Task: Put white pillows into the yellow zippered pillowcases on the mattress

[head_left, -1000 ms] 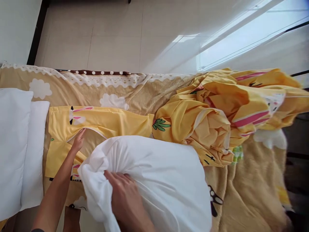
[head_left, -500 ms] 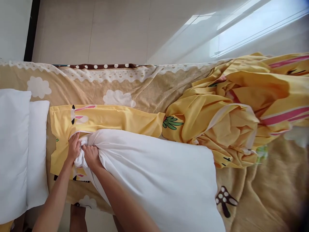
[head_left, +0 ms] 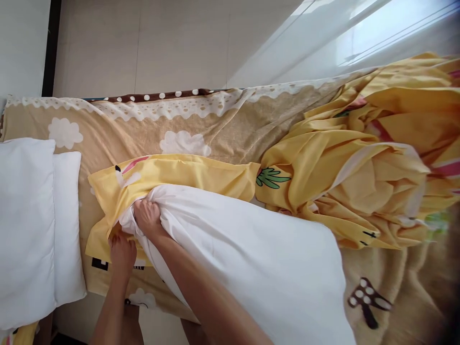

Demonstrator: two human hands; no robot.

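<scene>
A large white pillow [head_left: 258, 258] lies across the bed, its left end bunched up. My right hand [head_left: 148, 215] is closed on that bunched end, which sits in the mouth of a yellow pillowcase [head_left: 187, 173] printed with rabbits. My left hand [head_left: 122, 251] is closed on the lower edge of the pillowcase opening, just below and left of the right hand. The yellow fabric lifts up around the pillow's end.
Two white pillows [head_left: 32, 225] are stacked at the left. A crumpled yellow quilt cover [head_left: 370, 158] with pink stripes is heaped at the right. A tan blanket with cloud prints [head_left: 172, 129] covers the bed; pale floor tiles lie beyond the far edge.
The pillow's bunched end has gone further into the pillowcase mouth. My left hand has dropped from the upper edge to the lower edge of the opening. The pillowcase has puffed up.
</scene>
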